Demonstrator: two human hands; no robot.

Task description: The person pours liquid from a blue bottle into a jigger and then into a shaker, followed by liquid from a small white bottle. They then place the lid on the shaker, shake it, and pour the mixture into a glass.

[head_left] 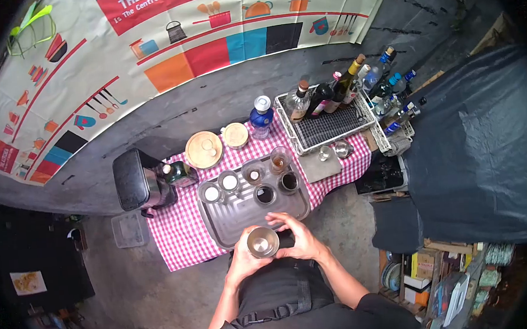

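Close to my body, my left hand [245, 259] is wrapped round a small metal cup [263, 242], its opening facing up. My right hand [298, 241] is at the cup's right side, fingers curved around a dark object [285, 238] that I cannot make out. Just beyond my hands lies a grey tray [236, 217]. On it stand several glasses: two with white contents [211, 194] [229, 182] at the left, two with dark liquid [265, 194] [289, 181] at the right, and two with brownish contents [254, 174] [279, 160] behind.
A checkered cloth [174, 236] covers the table. Behind the tray are a green bottle [181, 174], round wooden lids [204, 149], a blue bottle [261, 119] and a wire rack [328, 133] with bottles. A black bin-like container [133, 180] stands left, shelves [457, 273] at lower right.
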